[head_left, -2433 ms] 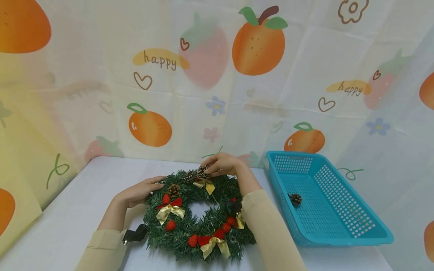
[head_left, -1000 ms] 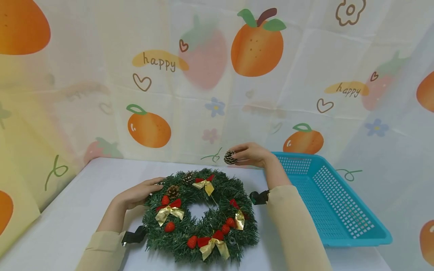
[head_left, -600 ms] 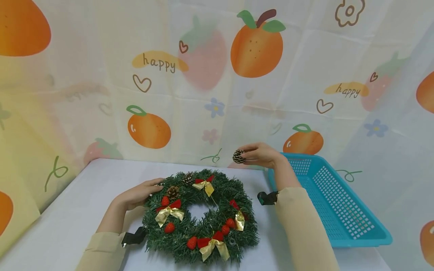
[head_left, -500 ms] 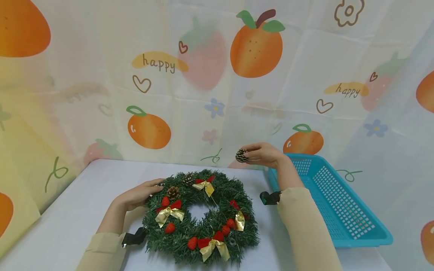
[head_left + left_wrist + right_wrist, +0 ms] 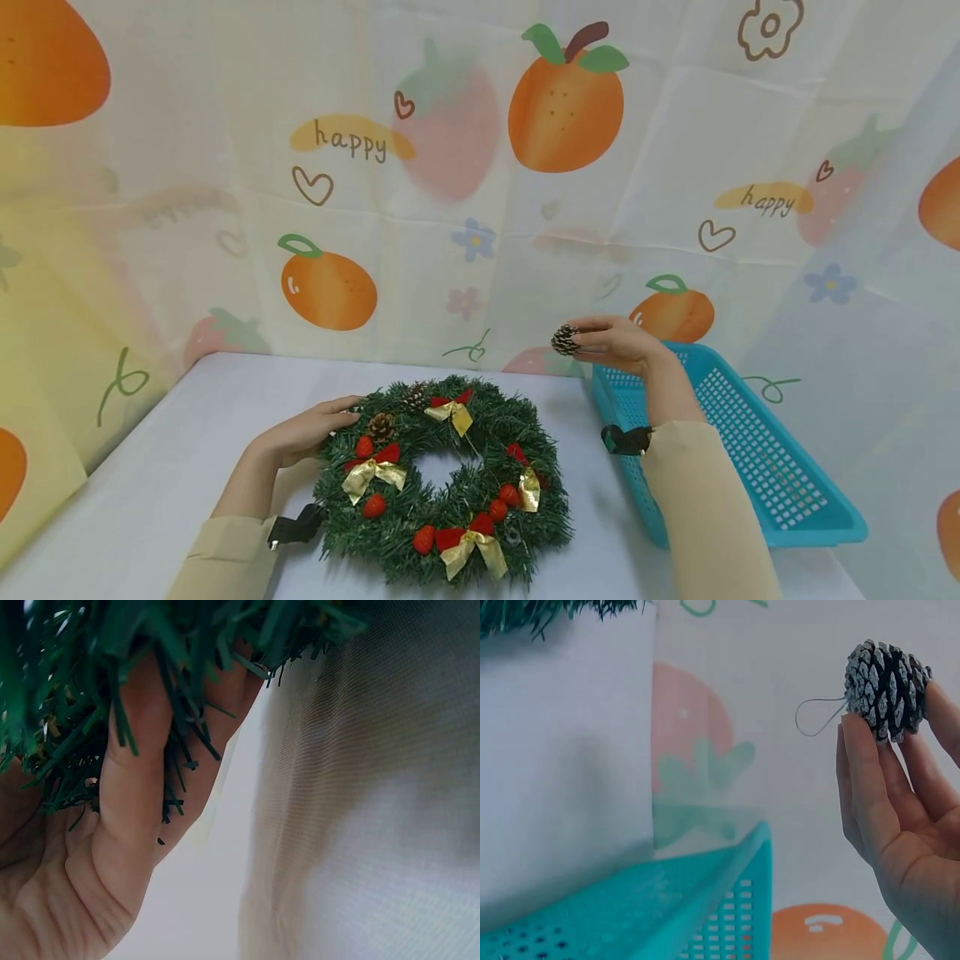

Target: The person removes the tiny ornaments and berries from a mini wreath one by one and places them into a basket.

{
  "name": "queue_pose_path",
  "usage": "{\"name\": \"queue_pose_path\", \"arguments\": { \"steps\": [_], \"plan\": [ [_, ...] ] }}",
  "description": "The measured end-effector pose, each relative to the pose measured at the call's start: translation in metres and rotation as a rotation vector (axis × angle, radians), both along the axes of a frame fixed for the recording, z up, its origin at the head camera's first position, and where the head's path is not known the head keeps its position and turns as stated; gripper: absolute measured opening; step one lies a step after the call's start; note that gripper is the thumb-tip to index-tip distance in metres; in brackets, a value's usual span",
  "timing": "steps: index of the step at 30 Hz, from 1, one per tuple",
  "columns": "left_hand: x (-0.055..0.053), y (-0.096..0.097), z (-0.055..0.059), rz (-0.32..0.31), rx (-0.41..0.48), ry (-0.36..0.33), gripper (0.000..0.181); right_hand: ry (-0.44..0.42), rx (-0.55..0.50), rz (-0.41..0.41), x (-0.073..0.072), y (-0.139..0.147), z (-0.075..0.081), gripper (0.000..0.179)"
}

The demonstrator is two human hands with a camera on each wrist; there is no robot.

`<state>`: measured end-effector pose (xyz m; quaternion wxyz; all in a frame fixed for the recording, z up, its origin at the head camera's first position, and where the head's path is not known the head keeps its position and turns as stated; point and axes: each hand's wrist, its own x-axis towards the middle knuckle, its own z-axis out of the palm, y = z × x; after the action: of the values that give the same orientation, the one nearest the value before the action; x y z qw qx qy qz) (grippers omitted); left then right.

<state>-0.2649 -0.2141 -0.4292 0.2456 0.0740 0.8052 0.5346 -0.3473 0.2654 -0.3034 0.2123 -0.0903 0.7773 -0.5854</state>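
Note:
A green wreath (image 5: pixel 442 550) lies on the table, trimmed with red-and-gold bows, red berries and pine cones. At its upper left edge my left hand (image 5: pixel 307 429) grips it; in the left wrist view the fingers (image 5: pixel 131 795) curl into the greenery, tips hidden. My right hand (image 5: pixel 618 342) pinches a white-tipped pine cone (image 5: pixel 565 339) between thumb and fingers, in the air to the wreath's upper right, near the basket's far left corner. A thin loop of wire or string (image 5: pixel 810 720) sticks out from the pine cone (image 5: pixel 887 691) in the right wrist view.
A turquoise plastic basket (image 5: pixel 817 517) with perforated walls stands at the right of the white table (image 5: pixel 150 492), partly covered by my right forearm. Behind the table hangs a fruit-printed cloth (image 5: pixel 450 208).
My right hand has lifted the pine cone off the wreath's top and carried it up and rightward toward the basket. The left hand and wreath stay in place.

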Motion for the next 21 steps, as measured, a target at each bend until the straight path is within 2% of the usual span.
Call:
{"name": "queue_pose_path", "arguments": {
  "steps": [5, 12, 21],
  "plan": [
    [-0.001, -0.001, 0.000, -0.002, -0.006, 0.002, 0.072, 0.006, 0.000, 0.004, 0.003, 0.013, -0.001, 0.058],
    [0.000, 0.000, 0.000, 0.001, -0.003, -0.001, 0.067, 0.011, 0.003, -0.036, 0.012, 0.027, 0.001, 0.060],
    [0.001, 0.001, 0.001, 0.000, -0.012, 0.003, 0.069, 0.026, 0.034, -0.041, 0.016, 0.043, -0.003, 0.059]
  ]
}}
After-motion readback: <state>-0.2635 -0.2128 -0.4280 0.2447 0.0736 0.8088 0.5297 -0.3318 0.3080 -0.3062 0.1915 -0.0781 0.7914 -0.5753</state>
